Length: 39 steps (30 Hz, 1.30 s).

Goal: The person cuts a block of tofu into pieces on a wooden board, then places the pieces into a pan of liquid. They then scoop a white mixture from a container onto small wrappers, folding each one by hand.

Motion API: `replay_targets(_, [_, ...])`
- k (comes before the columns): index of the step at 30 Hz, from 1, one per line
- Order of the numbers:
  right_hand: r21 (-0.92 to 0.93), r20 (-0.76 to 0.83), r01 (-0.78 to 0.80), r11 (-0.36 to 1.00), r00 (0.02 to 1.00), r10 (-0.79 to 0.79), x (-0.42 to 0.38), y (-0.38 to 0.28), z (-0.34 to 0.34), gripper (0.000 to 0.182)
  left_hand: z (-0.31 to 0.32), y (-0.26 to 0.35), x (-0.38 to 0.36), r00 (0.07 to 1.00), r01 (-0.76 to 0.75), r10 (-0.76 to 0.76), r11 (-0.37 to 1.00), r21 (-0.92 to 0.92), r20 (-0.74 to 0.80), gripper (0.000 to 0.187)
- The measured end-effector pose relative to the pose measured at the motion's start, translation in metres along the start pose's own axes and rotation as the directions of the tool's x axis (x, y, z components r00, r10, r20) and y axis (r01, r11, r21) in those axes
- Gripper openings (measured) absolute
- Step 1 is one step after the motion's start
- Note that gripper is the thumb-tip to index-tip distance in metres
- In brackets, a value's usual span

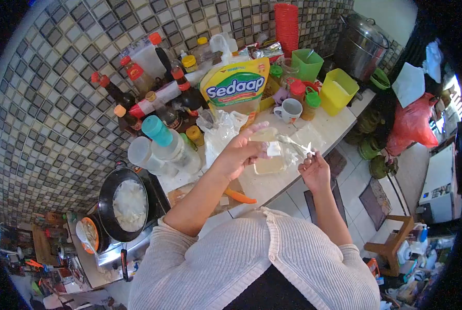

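Note:
Over the counter, my left hand (239, 151) is closed around a clear plastic bag (288, 143) with a small white block showing near the fingertips. The bag stretches to the right, where my right hand (315, 171) pinches its crumpled whitish end. Below the bag sits a clear, shallow plastic container (270, 166), partly hidden by the hands. A crumpled white plastic bag (222, 129) lies just behind my left hand. Near my left forearm, an orange-handled knife (240, 196) rests by a wooden board (182, 195).
A black wok (104, 204) with white pieces in pale liquid stands on the stove at left. Sauce bottles (114, 93), a yellow Sedaap pouch (236, 88), a mug (288, 110) and a yellow container (338, 92) line the counter's back. A steamer pot (362, 46) stands far right.

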State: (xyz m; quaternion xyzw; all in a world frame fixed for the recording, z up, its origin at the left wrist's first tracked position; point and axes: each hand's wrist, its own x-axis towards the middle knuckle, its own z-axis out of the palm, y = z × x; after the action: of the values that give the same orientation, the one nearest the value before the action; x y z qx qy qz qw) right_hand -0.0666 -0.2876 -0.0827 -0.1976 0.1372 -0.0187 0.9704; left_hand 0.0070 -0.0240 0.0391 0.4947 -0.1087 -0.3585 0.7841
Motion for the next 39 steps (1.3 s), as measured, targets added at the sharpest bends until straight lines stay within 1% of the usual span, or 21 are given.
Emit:
replay_targets(2, [-0.057,-0.007,0.058,0.997,0.998,-0.058,0.006,0.009,-0.013,0.024,-0.008,0.001,0.0,0.99,-0.075,0.067,0.996,-0.056,-0.124,0.061])
replay_targets(3, [-0.511,0.073,0.193,0.838,0.981,-0.181,0.007,0.013,-0.017,0.02,-0.011,-0.001,0.0,0.979,-0.098,0.084,0.993,-0.065,-0.184,0.059])
replay_targets(4, [-0.832,0.2,0.298,0.468,0.948,-0.249,0.009,0.018,-0.024,0.02,-0.014,-0.002,0.001,0.979,-0.095,0.082,0.993,-0.064,-0.186,0.059])
replay_targets(5, [-0.883,0.411,0.437,0.168,0.896,-0.17,0.015,0.024,-0.043,0.024,-0.017,-0.003,0.001,0.974,-0.105,0.082,0.99,-0.099,-0.212,0.057])
replay_targets(6, [-0.885,0.406,0.433,0.17,0.898,-0.169,0.008,0.026,-0.031,0.024,-0.018,-0.005,0.001,0.968,-0.114,0.079,0.984,-0.135,-0.238,0.056])
replay_targets(7, [-0.863,0.476,0.465,-0.2,0.879,-0.011,-0.005,0.028,-0.006,0.03,-0.018,-0.007,0.002,0.968,-0.109,0.074,0.984,-0.138,-0.238,0.056])
replay_targets(8, [-0.694,0.479,0.486,-0.531,0.862,0.164,-0.014,0.031,0.014,0.036,-0.015,-0.008,0.002,0.96,-0.101,0.046,0.977,-0.19,-0.276,0.055])
replay_targets(10, [-0.712,0.415,0.457,-0.533,0.886,0.206,-0.022,0.034,0.03,0.041,-0.007,-0.008,0.002,0.95,-0.097,0.017,0.965,-0.243,-0.312,0.053])
replay_targets(12, [-0.573,0.58,0.55,-0.607,0.796,0.174,-0.027,0.033,0.051,0.037,0.003,-0.007,-0.001,0.945,-0.097,-0.057,0.893,-0.44,-0.323,0.047])
replay_targets(13, [-0.573,0.58,0.55,-0.607,0.796,0.174,-0.028,0.032,0.064,0.037,0.003,-0.008,-0.001,0.945,-0.097,-0.056,0.893,-0.44,-0.323,0.047])
replay_targets(15, [-0.587,0.792,0.673,-0.45,0.592,-0.148,-0.027,0.026,0.095,0.033,0.004,-0.014,-0.001,0.97,-0.033,-0.122,0.788,-0.615,-0.208,0.04])
replay_targets(16, [-0.588,0.791,0.671,-0.452,0.593,-0.149,-0.029,0.022,0.109,0.033,0.003,-0.017,-0.002,0.971,-0.03,-0.123,0.787,-0.616,-0.205,0.04])
replay_targets(18, [-0.411,0.911,0.762,-0.501,0.332,-0.242,-0.031,0.015,0.133,0.03,0.002,-0.021,-0.003,0.981,0.076,-0.172,0.777,-0.624,-0.094,0.041])
replay_targets(19, [-0.344,0.939,0.781,-0.522,0.272,-0.212,-0.03,0.012,0.141,0.03,0.003,-0.022,-0.004,0.981,0.075,-0.169,0.778,-0.624,-0.094,0.041])
replay_targets(21, [-0.313,0.95,0.799,-0.514,0.256,-0.181,-0.031,0.01,0.145,0.03,0.004,-0.022,-0.008,0.984,0.155,-0.174,0.784,-0.602,0.028,0.044])
replay_targets(23, [-0.281,0.96,0.819,-0.5,0.24,-0.145,-0.032,0.009,0.149,0.03,0.007,-0.017,-0.013,0.988,0.133,-0.153,0.817,-0.561,0.011,0.047])
replay_targets(25, [-0.21,0.976,0.794,-0.57,0.206,-0.072,-0.036,0.008,0.151,0.025,0.008,-0.016,-0.017,0.991,0.107,-0.131,0.847,-0.521,-0.008,0.05])
replay_targets(31, [-0.119,0.993,0.726,-0.677,0.101,-0.066,-0.033,0.011,0.142,0.024,0.018,-0.018,-0.023,0.995,-0.003,-0.033,0.928,-0.372,-0.091,0.054])
replay_targets(34, [-0.139,0.99,0.709,-0.691,0.109,-0.088,-0.035,0.009,0.144,0.023,0.021,-0.019,-0.024,0.995,-0.039,0.004,0.939,-0.342,-0.102,0.052])
replay_targets(37, [-0.149,0.988,0.729,-0.668,0.131,-0.078,-0.035,0.005,0.143,0.025,0.014,-0.024,-0.022,0.999,-0.047,0.044,0.952,-0.304,-0.018,0.052])
replay_targets(39, [-0.158,0.986,0.745,-0.648,0.157,-0.06,-0.037,0.003,0.142,0.027,0.011,-0.022,-0.023,0.994,0.065,-0.029,0.922,-0.382,0.101,0.054])
